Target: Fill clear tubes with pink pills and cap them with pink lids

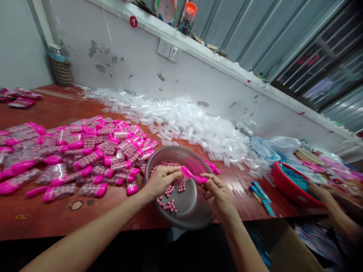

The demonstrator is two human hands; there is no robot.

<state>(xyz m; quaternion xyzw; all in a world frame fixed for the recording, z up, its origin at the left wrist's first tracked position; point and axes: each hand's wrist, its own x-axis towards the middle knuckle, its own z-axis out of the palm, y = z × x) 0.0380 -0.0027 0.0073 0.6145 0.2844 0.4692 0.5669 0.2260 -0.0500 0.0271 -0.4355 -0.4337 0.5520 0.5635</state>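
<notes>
A grey metal bowl (185, 206) with small pink beads (170, 206) stands at the table's front edge. Over it my left hand (163, 181) pinches a clear case with a bright pink end (186, 172), its lower part hanging above the beads. My right hand (217, 194) is closed on a smaller pink piece (200, 179), which meets or nearly meets the case's pink end. Left of the bowl lies a heap of clear packs with pink ends (90, 158), filled with beads. Several small pink pieces (212, 167) lie just behind the bowl's right rim.
A long pile of clear plastic cases (181, 117) runs along the wall. To the right, a red basin (297, 194) holds blue pieces, with another person's hand (320, 192) at it. Blue packs (262, 198) lie beside it. A woven-covered jar (60, 66) stands back left.
</notes>
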